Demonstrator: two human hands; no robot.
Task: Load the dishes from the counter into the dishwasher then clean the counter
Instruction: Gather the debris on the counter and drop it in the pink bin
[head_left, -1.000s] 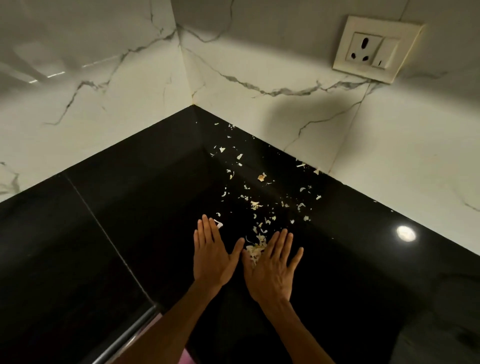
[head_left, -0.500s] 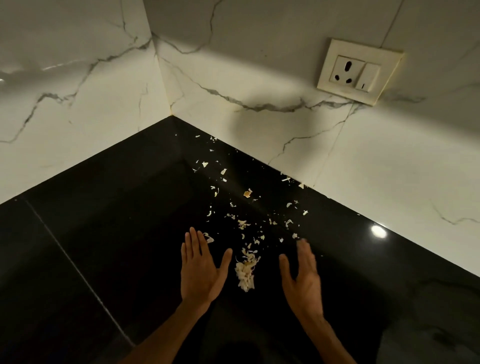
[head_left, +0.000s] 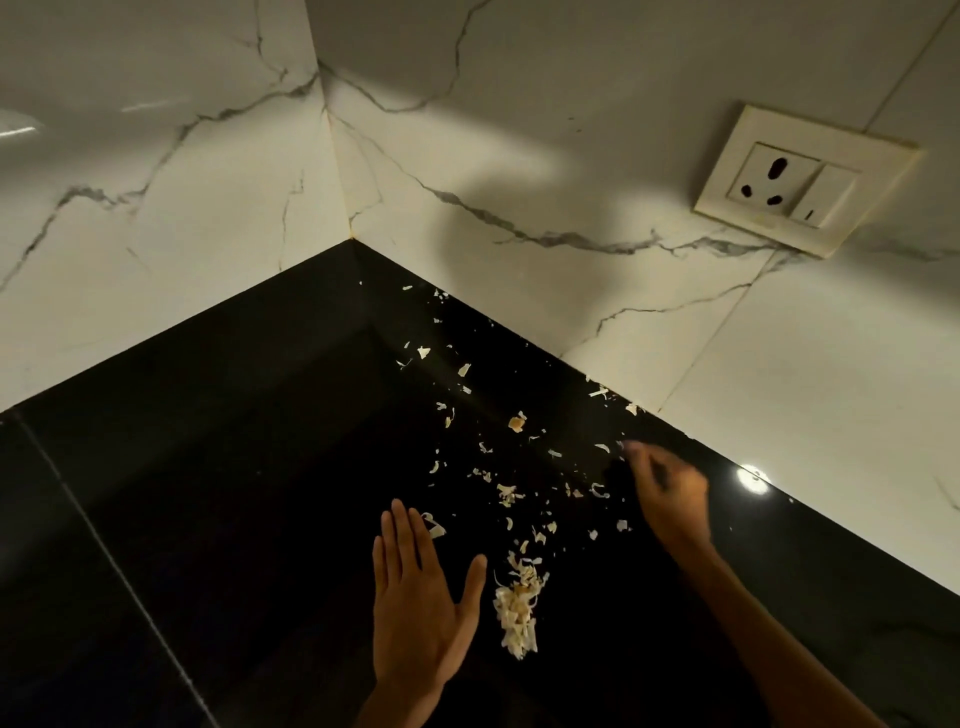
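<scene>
A black polished bench (head_left: 218, 467) fills the lower part of the view, running into a corner where two white marble-veined walls (head_left: 156, 208) meet. A thin pale seam crosses the bench on its left side.

The left hand (head_left: 421, 608) lies palm down and flat on the bench, fingers straight and close together, thumb spread out to the right. Its grip is wide and it holds nothing. One pale flake lies just beside its fingertips.

Just right of that thumb sits a small heap of pale scraps (head_left: 517, 613), gathered into a narrow pile on the bench, apart from the hand. Loose scattered flakes (head_left: 467, 415) trail from the heap up toward the corner and along the foot of the right wall; one yellowish crumb (head_left: 516, 423) lies among them.

Further right, the right hand (head_left: 670, 493) reaches out over the bench near the wall, among the outer flakes. It is blurred, so its fingers seem bent downward with the tips at the surface, but I cannot tell whether its grip is narrow or whether it pinches anything.

A bright light reflection (head_left: 750, 478) shines on the bench just beyond that hand. On the right wall above is a cream socket plate (head_left: 802, 179) with a switch.
</scene>
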